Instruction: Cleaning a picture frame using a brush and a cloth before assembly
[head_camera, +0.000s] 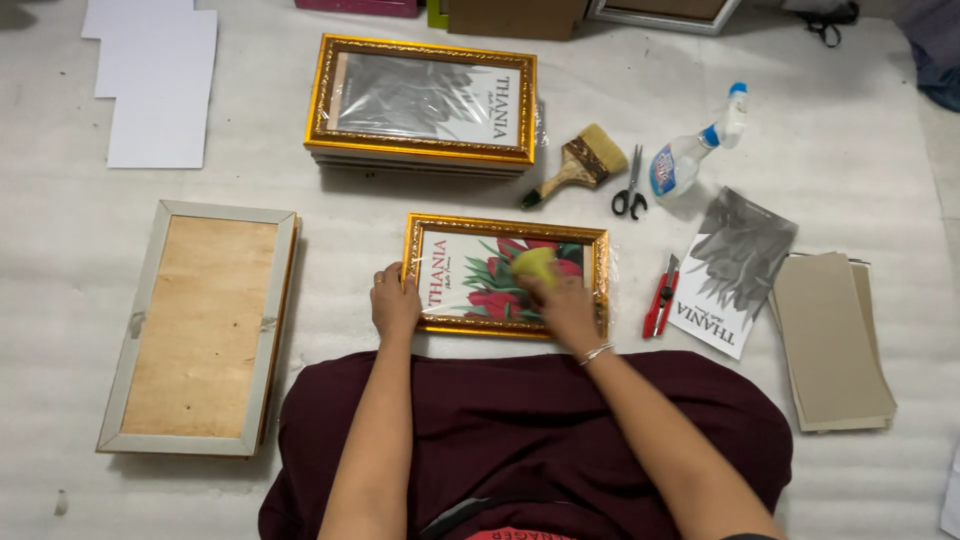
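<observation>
A small gold picture frame (505, 230) with a print of red flowers lies on the white padded surface in front of me. My left hand (395, 302) grips its left edge and holds it down. A yellow sponge (533, 263) is pressed on the glass by my right hand (562, 308), which wears a thin bracelet at the wrist. My dark red garment covers my lap just below the frame.
A stack of gold frames (422, 103) lies behind. Further right are a paintbrush (578, 166), scissors (630, 186) and a spray bottle (690, 150). A red utility knife (661, 296), a grey print (728, 270) and brown backing boards (832, 340) lie right. Face-down frames (200, 328) are on the left, white sheets (155, 80) at far left.
</observation>
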